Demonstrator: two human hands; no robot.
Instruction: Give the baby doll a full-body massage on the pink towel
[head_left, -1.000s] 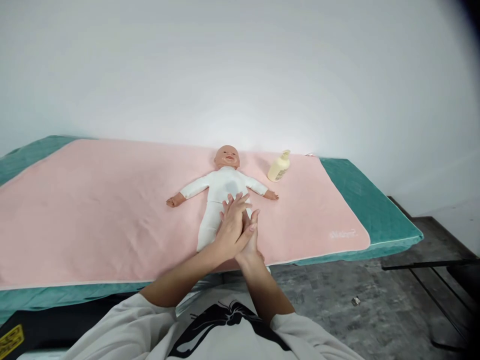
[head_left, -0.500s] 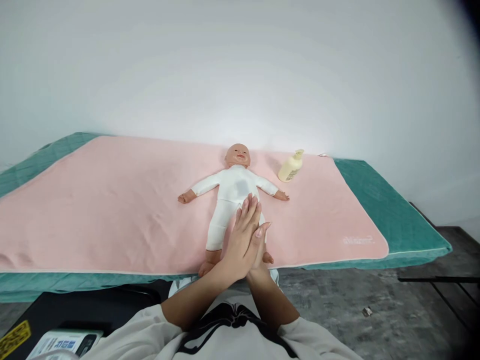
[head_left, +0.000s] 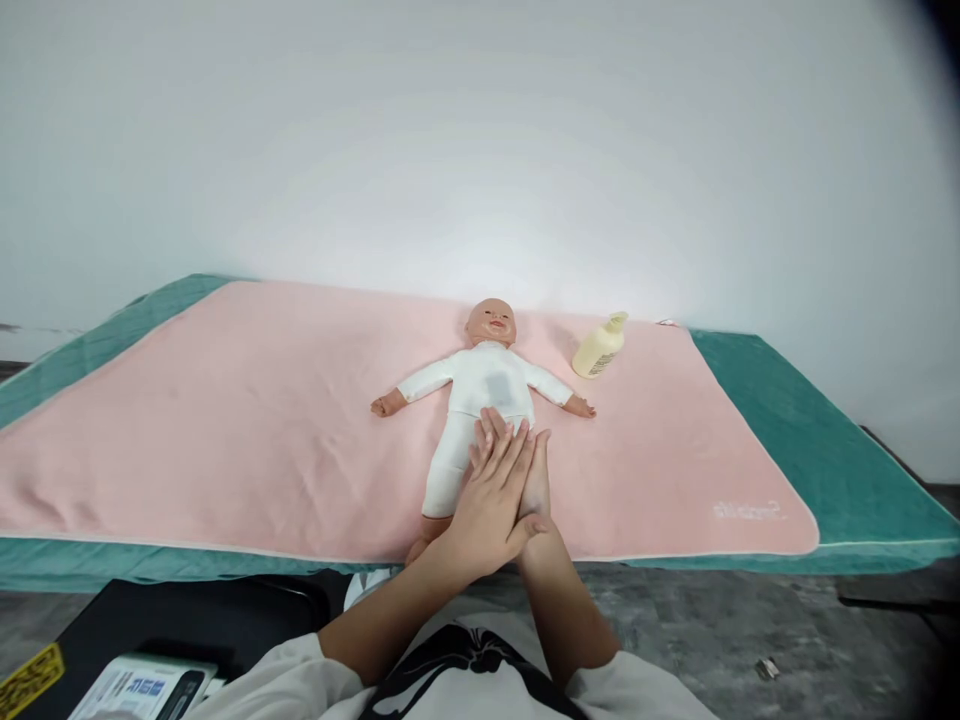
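Here, left hand (head_left: pixel 490 508) against right hand (head_left: pixel 537 488)

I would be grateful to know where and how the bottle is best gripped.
Probably grip the bottle by its broad body, below the narrow pump. The right hand might best come from the right, over bare mat, since the doll has an arm stretched towards the bottle's near left side.

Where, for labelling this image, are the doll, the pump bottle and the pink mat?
Doll (head_left: pixel 487 376), head view: white torso.
Pump bottle (head_left: pixel 598 350), head view: pale yellow body.
Pink mat (head_left: pixel 300 420), head view: bare fabric surface.
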